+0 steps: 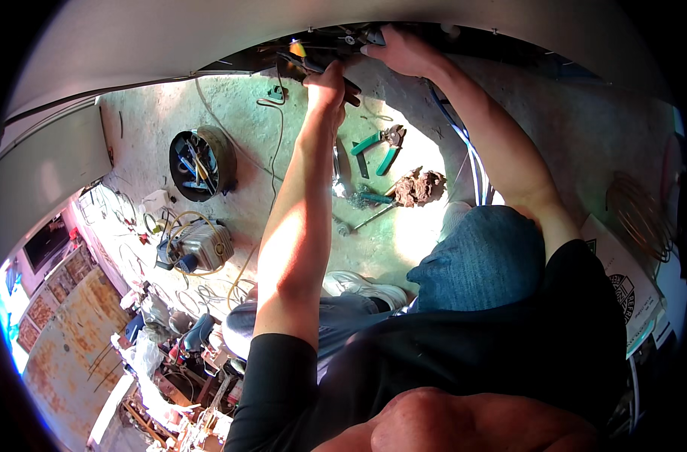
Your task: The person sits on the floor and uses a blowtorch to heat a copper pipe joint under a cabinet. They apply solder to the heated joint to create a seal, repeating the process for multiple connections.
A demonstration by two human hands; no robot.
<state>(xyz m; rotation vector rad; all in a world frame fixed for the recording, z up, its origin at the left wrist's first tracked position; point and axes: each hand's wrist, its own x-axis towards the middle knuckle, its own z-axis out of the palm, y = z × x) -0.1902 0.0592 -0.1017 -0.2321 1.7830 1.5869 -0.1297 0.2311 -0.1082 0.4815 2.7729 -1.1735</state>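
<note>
At the top, my left hand (327,84) is closed around a black-handled tool (351,93). Its kind is unclear, and its front end reaches into the dark opening under a large pale panel (208,34). A bright yellow-orange spot shows beside that end. To the right, my right hand (397,51) reaches to the same opening, its fingers bent around a small greyish part (375,36) that is partly hidden in shadow. Below my hands, green-handled pliers (381,147) lie spread on the concrete floor, beside a crumpled brown rag (418,187).
A round dark tub (224,162) of hand tools stands left, above a grey motor-like unit (200,245) with hoses. Cables cross the floor. Cluttered scrap (181,377) fills the lower left. Coiled copper-coloured tubing (635,215) and a white printed carton (622,282) sit at right.
</note>
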